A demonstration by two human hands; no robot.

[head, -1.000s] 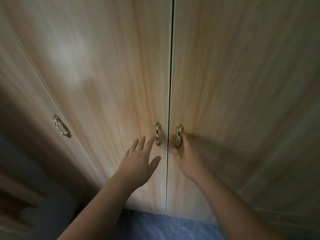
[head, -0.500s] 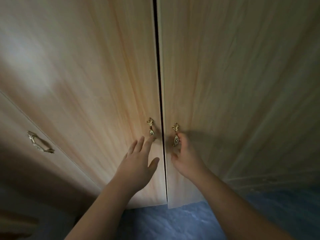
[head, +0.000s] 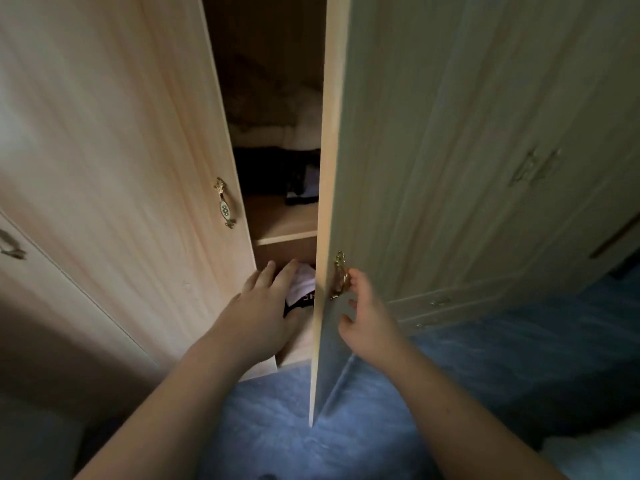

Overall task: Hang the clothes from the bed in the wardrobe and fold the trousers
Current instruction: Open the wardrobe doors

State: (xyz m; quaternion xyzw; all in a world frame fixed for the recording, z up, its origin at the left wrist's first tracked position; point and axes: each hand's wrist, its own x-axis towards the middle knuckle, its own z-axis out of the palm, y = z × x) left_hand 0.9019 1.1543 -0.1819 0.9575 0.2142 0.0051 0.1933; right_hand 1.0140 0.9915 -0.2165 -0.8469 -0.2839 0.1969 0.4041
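Observation:
The light wooden wardrobe fills the view. Its right door [head: 450, 168] stands swung out towards me, edge-on, while the left door [head: 121, 168] is still against the frame. My right hand [head: 369, 320] grips the gold handle [head: 341, 275] of the right door. My left hand [head: 263, 313] is open with fingers spread, at the left door's inner edge, in front of the lower compartment. A white and black cloth [head: 303, 284] lies in there. No clothes from the bed or trousers are in view.
Inside, a shelf [head: 284, 233] carries dark items [head: 270, 168], with pale bedding [head: 277, 116] stacked above. The left door has its own gold handle [head: 225, 202]. Another door with a handle [head: 10, 244] is at far left. Blue carpet [head: 277, 427] lies underfoot.
The right door has swung open towards me under my right hand, showing the shelves inside. My left hand has moved from the left door's face into the gap.

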